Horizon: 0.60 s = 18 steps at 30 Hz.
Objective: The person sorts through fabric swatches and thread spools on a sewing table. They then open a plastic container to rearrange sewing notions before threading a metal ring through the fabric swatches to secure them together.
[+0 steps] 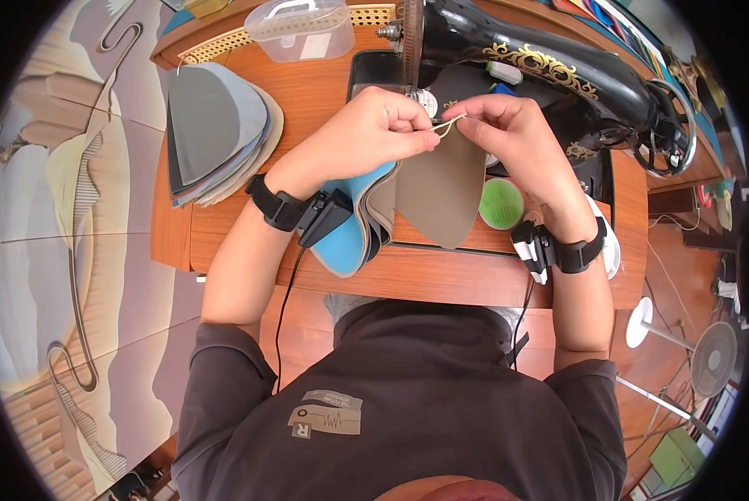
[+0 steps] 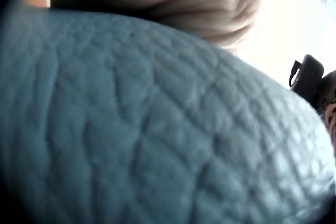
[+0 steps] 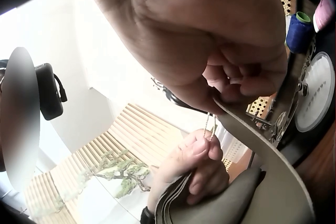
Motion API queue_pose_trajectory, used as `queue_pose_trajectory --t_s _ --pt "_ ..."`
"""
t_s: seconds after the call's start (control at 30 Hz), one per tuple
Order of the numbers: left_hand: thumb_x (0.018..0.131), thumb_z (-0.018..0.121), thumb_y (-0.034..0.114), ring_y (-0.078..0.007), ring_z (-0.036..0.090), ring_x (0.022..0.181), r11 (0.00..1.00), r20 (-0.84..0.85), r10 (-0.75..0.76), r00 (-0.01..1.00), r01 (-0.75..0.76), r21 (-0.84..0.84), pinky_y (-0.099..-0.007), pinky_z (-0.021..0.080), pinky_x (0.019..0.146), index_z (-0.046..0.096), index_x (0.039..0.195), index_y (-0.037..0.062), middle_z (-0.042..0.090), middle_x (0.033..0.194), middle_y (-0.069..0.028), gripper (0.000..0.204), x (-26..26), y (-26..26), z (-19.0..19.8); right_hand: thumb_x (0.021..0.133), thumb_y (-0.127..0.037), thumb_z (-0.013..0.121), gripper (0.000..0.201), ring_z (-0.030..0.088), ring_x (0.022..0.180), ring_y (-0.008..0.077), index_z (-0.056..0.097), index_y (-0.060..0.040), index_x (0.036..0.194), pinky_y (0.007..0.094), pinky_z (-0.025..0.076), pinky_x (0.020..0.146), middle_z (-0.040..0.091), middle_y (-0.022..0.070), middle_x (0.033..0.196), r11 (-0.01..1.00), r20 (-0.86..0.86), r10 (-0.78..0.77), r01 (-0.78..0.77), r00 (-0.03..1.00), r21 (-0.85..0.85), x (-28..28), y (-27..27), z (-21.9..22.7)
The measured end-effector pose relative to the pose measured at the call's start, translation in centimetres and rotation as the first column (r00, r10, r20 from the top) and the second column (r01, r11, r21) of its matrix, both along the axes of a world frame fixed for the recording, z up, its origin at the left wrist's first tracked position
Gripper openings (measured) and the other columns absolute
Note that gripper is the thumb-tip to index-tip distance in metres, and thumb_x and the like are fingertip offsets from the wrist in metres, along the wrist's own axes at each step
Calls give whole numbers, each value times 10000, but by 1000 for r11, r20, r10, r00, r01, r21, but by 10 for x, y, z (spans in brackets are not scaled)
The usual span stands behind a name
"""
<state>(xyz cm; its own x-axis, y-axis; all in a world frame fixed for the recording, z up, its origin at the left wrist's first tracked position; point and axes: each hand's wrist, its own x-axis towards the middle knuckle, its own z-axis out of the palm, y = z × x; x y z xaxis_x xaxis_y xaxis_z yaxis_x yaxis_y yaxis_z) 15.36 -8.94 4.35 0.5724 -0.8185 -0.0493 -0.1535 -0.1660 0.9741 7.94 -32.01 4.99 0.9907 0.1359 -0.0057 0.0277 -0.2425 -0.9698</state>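
Note:
Over the table, my left hand pinches a thin cream cord between thumb and fingers. The cord spans to my right hand, which grips the top end of a taupe leather-like piece. In the right wrist view, the right fingertips close on that piece's narrow end, and two cord strands run down to the left hand. A bundle of similar pieces, with a blue piece outermost, hangs below the left hand. The blue grained surface fills most of the left wrist view.
A stack of grey rounded pieces lies at the table's left. Behind are a clear plastic box and a black sewing machine. A green round container sits by the right wrist. A blue thread spool stands beyond the right hand.

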Motion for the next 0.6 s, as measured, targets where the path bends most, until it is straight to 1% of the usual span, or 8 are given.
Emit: queue_pose_trajectory --t_s 0.1,0.23,0.3,0.33,0.4,0.43,0.5,0.6 --pt "1005 683 147 -20 601 780 999 -14 27 1000 -27 -32 -196 482 688 720 979 -11 700 867 13 164 -6 -1 2 983 -123 656 213 629 779 45 764 -2 1121 230 517 684 739 28 860 998 63 -9 5 998 55 1 3 -3" --pt "1019 667 164 -29 607 812 999 -27 33 999 -34 -25 -207 494 723 719 994 -10 702 900 10 183 -5 -1 2 992 -119 653 217 629 787 45 763 -4 1140 229 517 694 741 27 870 1000 45 15 -16 999 14 2 1 -8" --pt "1021 662 165 -25 611 812 999 21 26 999 -25 -44 -204 492 715 714 994 -8 698 886 13 182 -2 0 0 1000 -115 642 228 626 796 47 754 7 1158 229 513 693 741 27 886 998 48 8 -5 999 -57 2 2 -5" --pt "1023 659 165 -24 613 811 998 44 23 999 -20 -53 -203 491 712 711 993 -6 696 878 15 182 -1 0 -1 1005 -112 635 235 615 786 45 746 12 1170 224 504 683 732 21 879 1000 17 -16 16 1000 -2 0 4 -1" --pt "1021 651 152 -24 613 773 999 81 24 996 -22 -26 -203 489 680 698 975 -3 686 841 15 169 -1 0 1 1015 -108 620 248 592 766 39 732 23 1194 215 486 661 714 9 865 992 -48 -58 63 997 106 -5 9 11" --pt "1021 647 145 -24 612 754 1000 100 25 995 -24 -12 -204 488 664 692 966 -1 682 823 15 163 -1 0 3 1019 -106 614 249 578 752 36 727 27 1197 210 474 649 701 1 854 993 -56 -31 37 998 111 -4 8 10" --pt "1012 639 121 -25 600 704 999 60 48 997 -46 -29 -204 478 625 675 939 3 670 787 16 144 -3 1 6 1026 -103 602 252 549 723 30 717 35 1202 201 451 624 673 -15 832 993 -70 21 -13 997 121 -1 2 6" --pt "1000 632 95 -31 588 649 996 44 69 997 -66 -51 -206 469 585 659 915 6 661 754 10 126 -3 0 5 1026 -107 602 234 525 696 23 723 28 1174 189 432 608 646 -31 803 994 -55 -17 23 998 103 -4 7 7"
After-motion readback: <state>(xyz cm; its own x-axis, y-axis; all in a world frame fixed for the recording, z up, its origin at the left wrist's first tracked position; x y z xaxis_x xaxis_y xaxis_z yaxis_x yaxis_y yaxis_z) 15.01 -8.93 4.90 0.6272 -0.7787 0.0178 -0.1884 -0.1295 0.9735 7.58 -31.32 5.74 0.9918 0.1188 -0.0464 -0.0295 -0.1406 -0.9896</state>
